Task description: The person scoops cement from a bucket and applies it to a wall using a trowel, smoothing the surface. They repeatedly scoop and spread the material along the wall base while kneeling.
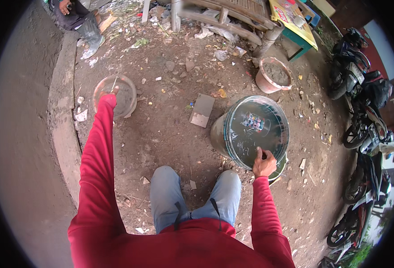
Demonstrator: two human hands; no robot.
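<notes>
My left hand reaches over a round pinkish tub holding grey, mortar-like material. Its fingers are closed, and a thin pale rod-like piece sticks up from them; whether this is a tool or the tub's handle I cannot tell. To the right stands a large bucket of dark, murky water. A clear container with a colourful pattern floats in it. My right hand is at the bucket's near rim, over the water's edge, with fingers curled; what they hold, if anything, is hidden.
A flat grey board lies between the buckets. Behind the large bucket is a pink pot with grey contents. A concrete kerb runs along the left, and motorcycles line the right. A bamboo bench and a person's boot are at the back.
</notes>
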